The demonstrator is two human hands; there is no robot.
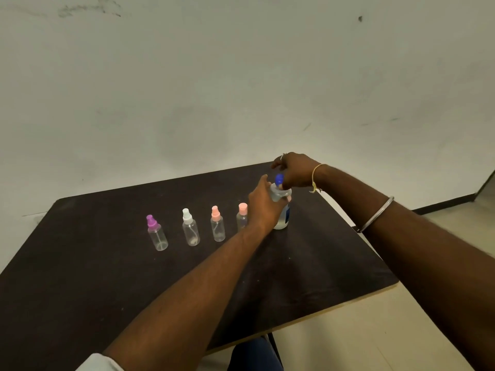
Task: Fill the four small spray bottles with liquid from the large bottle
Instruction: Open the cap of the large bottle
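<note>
Our left hand (263, 207) wraps the large bottle (282, 219) to steady it while our right hand (296, 171), directly above, pinches its blue cap (279, 179), presumably to unscrew.

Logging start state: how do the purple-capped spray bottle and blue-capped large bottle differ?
The purple-capped spray bottle stands untouched; the blue-capped large bottle, taller, is gripped by the left hand, with the right hand on its cap. Only the large bottle bears a blue label. Both are clear and upright.
</note>
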